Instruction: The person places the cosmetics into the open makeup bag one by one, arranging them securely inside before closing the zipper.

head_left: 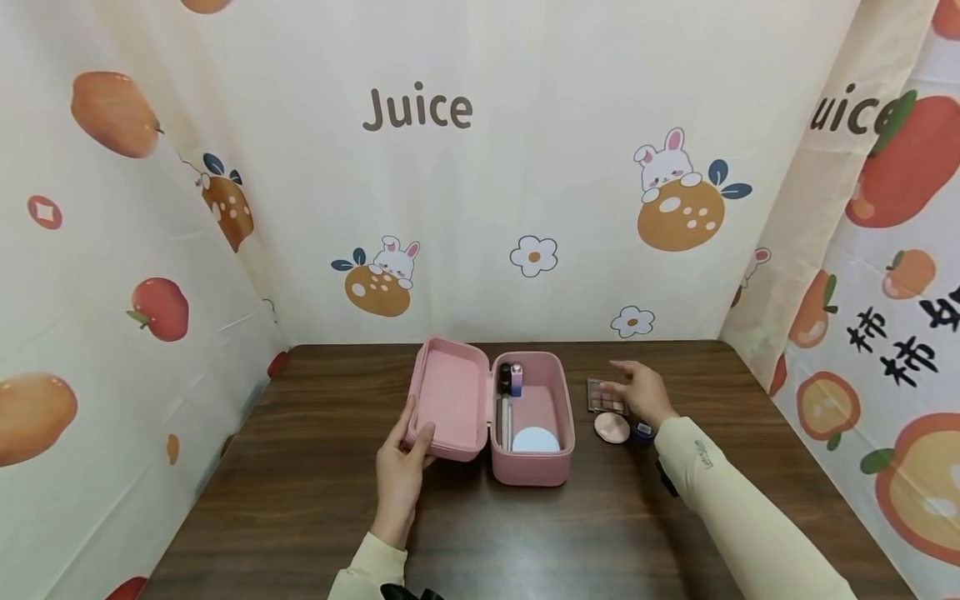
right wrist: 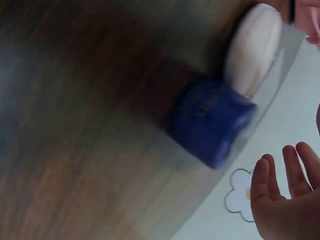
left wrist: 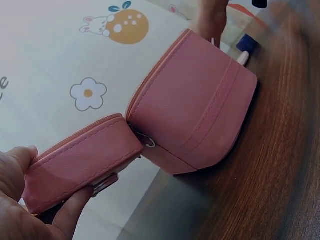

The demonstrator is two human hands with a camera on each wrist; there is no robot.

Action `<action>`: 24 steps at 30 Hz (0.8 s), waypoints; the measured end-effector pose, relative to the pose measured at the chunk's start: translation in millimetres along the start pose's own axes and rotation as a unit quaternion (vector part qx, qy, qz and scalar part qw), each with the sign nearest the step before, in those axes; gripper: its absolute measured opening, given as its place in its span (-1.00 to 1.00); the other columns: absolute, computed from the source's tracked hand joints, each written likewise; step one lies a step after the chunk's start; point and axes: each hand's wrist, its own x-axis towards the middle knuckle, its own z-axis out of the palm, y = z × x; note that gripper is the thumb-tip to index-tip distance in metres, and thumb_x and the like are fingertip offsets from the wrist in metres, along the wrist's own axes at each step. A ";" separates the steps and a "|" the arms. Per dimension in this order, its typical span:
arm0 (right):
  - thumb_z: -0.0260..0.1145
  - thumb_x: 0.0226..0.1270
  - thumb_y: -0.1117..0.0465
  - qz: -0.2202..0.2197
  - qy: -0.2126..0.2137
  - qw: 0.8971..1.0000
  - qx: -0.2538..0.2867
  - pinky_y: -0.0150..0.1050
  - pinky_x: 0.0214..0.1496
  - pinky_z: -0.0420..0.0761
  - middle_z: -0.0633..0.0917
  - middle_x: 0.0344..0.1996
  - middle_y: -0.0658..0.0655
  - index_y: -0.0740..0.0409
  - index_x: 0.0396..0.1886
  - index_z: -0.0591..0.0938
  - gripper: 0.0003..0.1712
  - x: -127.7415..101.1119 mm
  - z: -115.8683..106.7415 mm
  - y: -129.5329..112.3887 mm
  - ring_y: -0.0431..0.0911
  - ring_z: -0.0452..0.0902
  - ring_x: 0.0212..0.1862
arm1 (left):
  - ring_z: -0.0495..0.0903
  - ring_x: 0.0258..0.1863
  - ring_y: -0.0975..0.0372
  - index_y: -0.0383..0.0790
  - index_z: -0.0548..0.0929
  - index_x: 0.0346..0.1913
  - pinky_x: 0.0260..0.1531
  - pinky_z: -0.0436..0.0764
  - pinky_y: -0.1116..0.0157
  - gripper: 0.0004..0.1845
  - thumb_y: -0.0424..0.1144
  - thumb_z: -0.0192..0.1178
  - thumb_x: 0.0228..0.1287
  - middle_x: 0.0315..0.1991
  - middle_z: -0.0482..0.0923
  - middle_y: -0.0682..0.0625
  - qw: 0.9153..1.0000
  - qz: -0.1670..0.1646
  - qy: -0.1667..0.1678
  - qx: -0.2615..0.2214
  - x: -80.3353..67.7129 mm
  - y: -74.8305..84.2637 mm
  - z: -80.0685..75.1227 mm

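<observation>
Head view shows a dark wooden table (head_left: pixel 300 500) walled on three sides by a cream cloth backdrop (head_left: pixel 525 167) printed with oranges, rabbits, flowers and the word "Juice". On the table's middle stands a pink cosmetic case (head_left: pixel 534 454), unzipped, its lid (head_left: pixel 450 408) swung out to the left and standing nearly upright. Inside the case lie a white round pad (head_left: pixel 536 439) at the near end, a pale stick (head_left: pixel 504 421) along the left wall, and at the far end a dark small bottle (head_left: pixel 506 377) beside a lilac one (head_left: pixel 517 377). The left hand (head_left: pixel 401 467) pinches the lid's near edge, thumb on the inner face and fingers curled behind it; the left wrist view shows the same grip, thumb (left wrist: pixel 17 160) above and a finger under the pink rim. The right hand (head_left: pixel 637 392) hovers with loose, straight fingers over an eyeshadow palette (head_left: pixel 603 398) lying just right of the case, grasping nothing; whether it touches the palette cannot be told. Near that wrist lie a pinkish powder puff (head_left: pixel 612 427) and, just beside it, a small blue jar (head_left: pixel 642 430), which looms blurred in the right wrist view.
</observation>
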 end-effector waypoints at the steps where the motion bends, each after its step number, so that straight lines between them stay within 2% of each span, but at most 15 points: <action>1: 0.40 0.29 0.14 0.002 -0.012 1.000 -0.003 0.24 0.20 0.44 0.45 0.28 0.46 0.36 0.33 0.44 -0.31 -0.1 1.3 2.1 0.35 0.45 0.19 | 0.61 -0.12 0.14 0.03 0.40 0.42 -0.27 0.72 0.27 -0.42 -0.22 0.25 0.37 0.38 0.34 -0.28 1.000 0.000 0.000 0.000 0.2 0.1 0.1; 6: 0.44 0.24 0.08 -0.006 -0.043 0.999 -0.020 0.26 0.29 0.35 0.41 0.30 0.48 0.41 0.34 0.41 -0.22 1.6 11.0 10.9 0.37 0.34 0.28 | 0.61 -0.13 0.18 0.04 0.40 0.42 -0.28 0.71 0.30 -0.42 -0.21 0.25 0.37 0.39 0.33 -0.26 1.000 -0.003 0.002 0.000 0.6 0.5 0.3; 14: 0.57 0.04 0.05 -0.031 -0.030 0.998 -0.055 0.26 0.36 0.19 0.50 0.21 0.48 0.46 0.23 0.50 -0.16 2.2 23.9 18.9 0.43 0.27 0.26 | 0.61 -0.10 0.14 0.04 0.40 0.42 -0.28 0.71 0.30 -0.42 -0.23 0.24 0.38 0.38 0.33 -0.28 1.000 -0.002 0.000 0.005 -0.7 -0.5 0.4; 19: 0.59 0.01 0.05 -0.028 -0.029 0.997 -0.061 0.23 0.30 0.25 0.51 0.21 0.46 0.45 0.21 0.53 -0.16 3.8 25.9 19.4 0.40 0.27 0.22 | 0.61 -0.10 0.16 0.05 0.40 0.42 -0.27 0.71 0.31 -0.42 -0.23 0.24 0.37 0.37 0.34 -0.28 1.000 0.000 0.002 0.003 -0.5 -0.4 0.4; 24: 0.58 0.02 0.01 -0.006 -0.048 0.996 -0.074 0.26 0.27 0.29 0.48 0.26 0.40 0.37 0.27 0.51 -0.13 5.1 25.7 18.9 0.35 0.25 0.23 | 0.60 -0.10 0.18 0.04 0.40 0.42 -0.27 0.71 0.30 -0.42 -0.24 0.25 0.37 0.37 0.35 -0.28 1.000 0.001 0.002 -0.002 -0.1 -0.2 0.3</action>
